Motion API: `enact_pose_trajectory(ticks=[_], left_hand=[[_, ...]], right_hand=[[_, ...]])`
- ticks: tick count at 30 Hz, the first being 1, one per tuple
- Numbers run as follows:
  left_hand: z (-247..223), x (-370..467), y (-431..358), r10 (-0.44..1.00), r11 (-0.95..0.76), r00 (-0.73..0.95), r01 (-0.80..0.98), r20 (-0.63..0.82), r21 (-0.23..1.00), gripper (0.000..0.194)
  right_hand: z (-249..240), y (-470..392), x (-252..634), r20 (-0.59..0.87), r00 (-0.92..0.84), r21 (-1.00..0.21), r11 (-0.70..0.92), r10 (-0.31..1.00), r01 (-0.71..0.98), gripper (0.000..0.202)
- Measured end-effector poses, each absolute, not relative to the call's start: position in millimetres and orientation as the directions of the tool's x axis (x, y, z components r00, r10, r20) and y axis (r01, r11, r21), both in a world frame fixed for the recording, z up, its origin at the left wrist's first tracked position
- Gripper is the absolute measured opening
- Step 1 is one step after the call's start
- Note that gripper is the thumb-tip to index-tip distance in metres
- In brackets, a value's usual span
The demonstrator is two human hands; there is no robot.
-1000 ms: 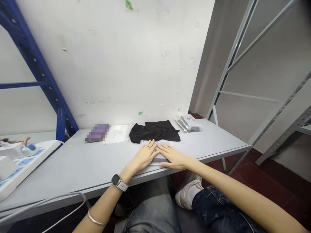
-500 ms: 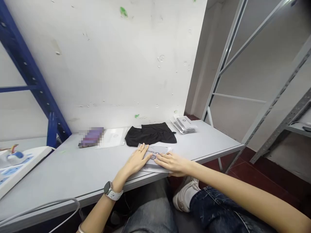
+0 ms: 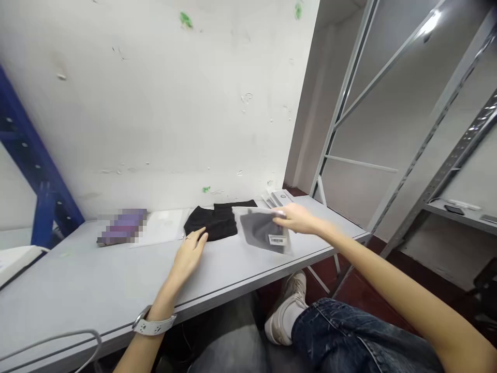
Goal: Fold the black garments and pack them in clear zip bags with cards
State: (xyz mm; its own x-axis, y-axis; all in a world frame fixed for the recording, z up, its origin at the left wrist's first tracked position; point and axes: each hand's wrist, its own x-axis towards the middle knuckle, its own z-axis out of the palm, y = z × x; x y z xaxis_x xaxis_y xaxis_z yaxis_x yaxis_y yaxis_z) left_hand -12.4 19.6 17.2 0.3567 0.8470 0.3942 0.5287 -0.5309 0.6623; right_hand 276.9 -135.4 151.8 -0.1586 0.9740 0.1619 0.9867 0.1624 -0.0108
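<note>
In the head view, the right hand (image 3: 297,218) pinches the bag (image 3: 253,228) by its upper right side, over the table (image 3: 116,280) and in front of the stack (image 3: 284,197); whether its lower edge touches the table, cannot be determined. Grip the edge firmly, clear of the label (image 3: 277,240), to avoid creasing the film. Hold the left hand (image 3: 189,254) open, fingers loosely spread, flat at the near edge of the cloth (image 3: 213,224).

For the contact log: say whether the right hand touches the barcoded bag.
Touching: the head view shows the right hand gripping the barcoded bag by its upper corner.
</note>
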Motion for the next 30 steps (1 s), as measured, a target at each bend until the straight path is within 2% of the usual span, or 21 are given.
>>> enact_pose_trajectory(ticks=[2,3,6,9,12,15,18,22,26,30], left_hand=[[17.4,-11.3,19.8,0.832,-0.553,0.392,0.536,0.392,0.638,0.052],[17.6,-10.0,19.9,0.825,-0.563,0.415,0.547,0.383,0.62,0.052],[17.1,-3.5,20.8,0.81,-0.583,0.479,0.595,0.338,0.554,0.05],[14.9,3.8,21.0,0.788,-0.613,0.527,0.624,0.318,0.485,0.046],[14.0,7.2,19.3,0.769,-0.638,0.561,0.655,0.305,0.405,0.044],[18.4,6.7,20.4,0.775,-0.631,0.596,0.708,0.211,0.316,0.047],[26.4,7.6,30.6,0.776,-0.63,0.619,0.747,0.122,0.214,0.055],[30.8,12.4,56.1,0.771,-0.636,0.627,0.765,0.109,0.101,0.062],[28.1,8.7,70.1,0.737,-0.675,0.672,0.725,0.071,0.139,0.05],[33.5,-5.8,50.3,0.662,-0.746,0.746,0.645,0.075,0.163,0.044]], right_hand=[[178.8,-139.7,297.0,0.0,0.024,-0.108,-0.024,1.0,0.994,0.027],[188.0,-141.0,306.8,0.004,0.127,-0.085,-0.126,0.992,0.988,0.025],[197.4,-134.6,328.4,0.186,0.35,0.008,-0.358,0.918,0.934,0.026],[186.1,-109.9,335.4,0.363,0.44,0.035,-0.484,0.821,0.874,0.03],[164.4,-79.9,333.0,0.374,0.475,0.029,-0.522,0.796,0.852,0.037],[137.5,-63.5,326.4,0.284,0.457,0.035,-0.485,0.843,0.874,0.058],[106.8,-65.5,316.0,0.235,0.374,0.067,-0.399,0.897,0.914,0.066],[63.4,-75.2,297.2,0.151,0.038,0.142,-0.06,0.988,0.988,0.07],[33.2,-72.8,282.1,0.073,-0.059,0.132,0.049,0.996,0.99,0.059],[32.5,-78.2,279.0,0.046,-0.11,0.128,0.103,0.993,0.986,0.043]])
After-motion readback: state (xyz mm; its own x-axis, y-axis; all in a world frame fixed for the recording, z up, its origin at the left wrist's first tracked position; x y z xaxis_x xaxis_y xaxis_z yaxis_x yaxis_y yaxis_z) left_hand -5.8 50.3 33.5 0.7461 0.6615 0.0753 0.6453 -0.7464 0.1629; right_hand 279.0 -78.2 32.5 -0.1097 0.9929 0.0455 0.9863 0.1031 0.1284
